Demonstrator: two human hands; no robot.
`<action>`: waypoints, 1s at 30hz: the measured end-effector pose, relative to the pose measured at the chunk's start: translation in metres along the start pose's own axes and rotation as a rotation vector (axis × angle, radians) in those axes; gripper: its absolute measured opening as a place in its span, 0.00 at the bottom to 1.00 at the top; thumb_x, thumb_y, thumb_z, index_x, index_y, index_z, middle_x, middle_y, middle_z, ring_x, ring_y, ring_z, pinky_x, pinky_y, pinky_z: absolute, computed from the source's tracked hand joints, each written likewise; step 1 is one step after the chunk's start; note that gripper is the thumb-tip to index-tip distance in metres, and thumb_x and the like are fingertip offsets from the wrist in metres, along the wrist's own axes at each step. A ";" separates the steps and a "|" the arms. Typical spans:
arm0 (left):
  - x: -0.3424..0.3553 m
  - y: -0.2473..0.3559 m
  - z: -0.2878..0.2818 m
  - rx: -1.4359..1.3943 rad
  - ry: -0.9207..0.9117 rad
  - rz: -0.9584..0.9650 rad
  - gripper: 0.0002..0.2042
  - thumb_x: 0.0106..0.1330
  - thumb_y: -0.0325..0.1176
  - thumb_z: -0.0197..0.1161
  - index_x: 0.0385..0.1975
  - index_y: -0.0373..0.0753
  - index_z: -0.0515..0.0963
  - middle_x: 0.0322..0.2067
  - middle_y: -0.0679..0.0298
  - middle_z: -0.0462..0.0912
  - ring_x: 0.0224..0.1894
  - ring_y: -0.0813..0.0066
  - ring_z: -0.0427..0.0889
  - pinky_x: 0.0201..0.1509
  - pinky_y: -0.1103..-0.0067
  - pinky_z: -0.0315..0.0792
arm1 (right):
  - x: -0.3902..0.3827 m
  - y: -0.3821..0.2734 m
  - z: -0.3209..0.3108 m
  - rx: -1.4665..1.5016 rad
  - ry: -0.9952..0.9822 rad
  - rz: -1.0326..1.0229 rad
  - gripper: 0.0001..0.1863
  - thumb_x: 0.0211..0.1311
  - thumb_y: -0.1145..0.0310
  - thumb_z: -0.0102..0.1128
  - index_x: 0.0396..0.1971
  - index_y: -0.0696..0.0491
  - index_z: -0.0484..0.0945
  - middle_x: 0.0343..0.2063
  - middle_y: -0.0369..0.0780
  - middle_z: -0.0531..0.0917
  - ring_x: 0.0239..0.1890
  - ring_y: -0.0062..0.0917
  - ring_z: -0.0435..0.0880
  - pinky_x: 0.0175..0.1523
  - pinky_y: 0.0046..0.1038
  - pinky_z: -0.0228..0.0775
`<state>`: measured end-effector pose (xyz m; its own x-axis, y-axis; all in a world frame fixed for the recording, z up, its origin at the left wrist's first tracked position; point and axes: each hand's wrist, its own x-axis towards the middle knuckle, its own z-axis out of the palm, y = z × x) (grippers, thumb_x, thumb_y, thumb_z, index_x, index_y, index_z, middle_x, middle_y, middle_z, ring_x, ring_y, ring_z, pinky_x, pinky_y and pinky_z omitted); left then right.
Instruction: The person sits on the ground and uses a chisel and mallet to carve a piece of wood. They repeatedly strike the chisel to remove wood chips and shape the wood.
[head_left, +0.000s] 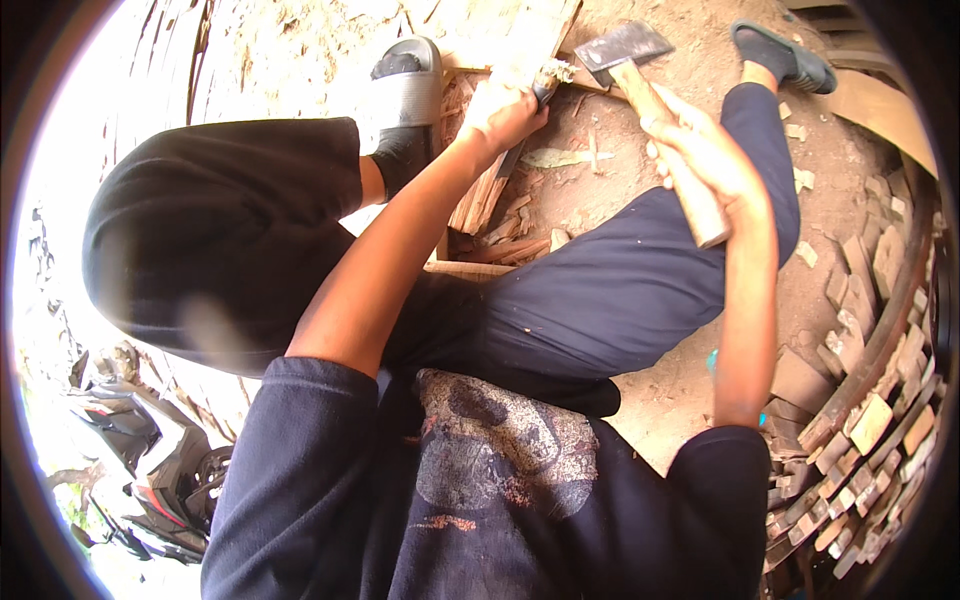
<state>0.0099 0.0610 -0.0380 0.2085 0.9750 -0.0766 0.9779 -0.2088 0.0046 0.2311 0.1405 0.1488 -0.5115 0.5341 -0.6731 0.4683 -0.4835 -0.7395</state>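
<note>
The person's right hand (715,165) wraps the pale wooden handle of a dark, broad-bladed metal hatchet (640,92), the blade beyond the fingers. The left hand (500,115) closes around a dark, narrow piece with a frayed pale end (543,93), left of the blade. Both forearms reach forward over brown dirt ground (600,195). Stacked wooden blocks (870,425) stand at right, a dark motorcycle (160,455) at lower left.
</note>
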 end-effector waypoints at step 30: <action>-0.015 0.005 -0.021 -0.568 -0.047 -0.932 0.48 0.47 0.38 0.73 0.63 0.24 0.51 0.50 0.51 0.67 0.54 0.55 0.70 0.50 0.54 0.72 | -0.220 -0.076 0.141 0.305 0.350 -0.295 0.36 0.67 0.69 0.50 0.69 0.58 0.43 0.23 0.40 0.73 0.14 0.18 0.71 0.18 0.18 0.65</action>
<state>0.0124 0.0472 -0.0161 -0.6058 0.7255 -0.3266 0.6164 0.6876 0.3838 0.2072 -0.0380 0.3527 -0.2949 0.8508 -0.4349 0.0848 -0.4301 -0.8988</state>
